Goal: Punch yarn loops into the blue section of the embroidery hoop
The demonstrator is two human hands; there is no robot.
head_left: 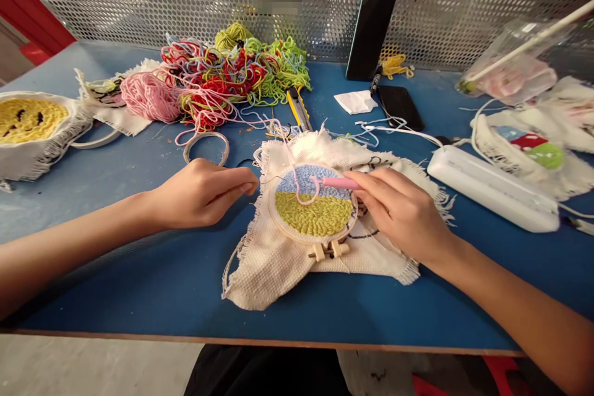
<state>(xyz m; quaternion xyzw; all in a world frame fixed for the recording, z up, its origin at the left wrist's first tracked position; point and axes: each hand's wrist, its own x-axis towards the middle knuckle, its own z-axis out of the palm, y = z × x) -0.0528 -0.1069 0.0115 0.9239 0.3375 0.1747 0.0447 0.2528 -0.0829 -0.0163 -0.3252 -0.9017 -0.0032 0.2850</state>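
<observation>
A round wooden hoop [273, 213] holds white cloth [273, 269] with blue loops above and yellow-green loops below. My right hand [401, 210] grips a pink punch needle [341, 183] over the right part of the hoop, its tip pointing left. Pink yarn [297, 176] curls over the stitched area by the tip and trails back to the yarn pile. Left of the hoop, my left hand [216, 192] is closed in a pinch on a thin dark wire or thread [273, 179] that reaches toward the tool.
Behind lie tangled yarn [223, 74], a small hoop [226, 151] and a yellow cutter [299, 110]. A phone [371, 34] leans on the mesh. At right are a white power strip [492, 189] and stitched cloth [552, 158]; at left, a yellow embroidered piece [32, 117].
</observation>
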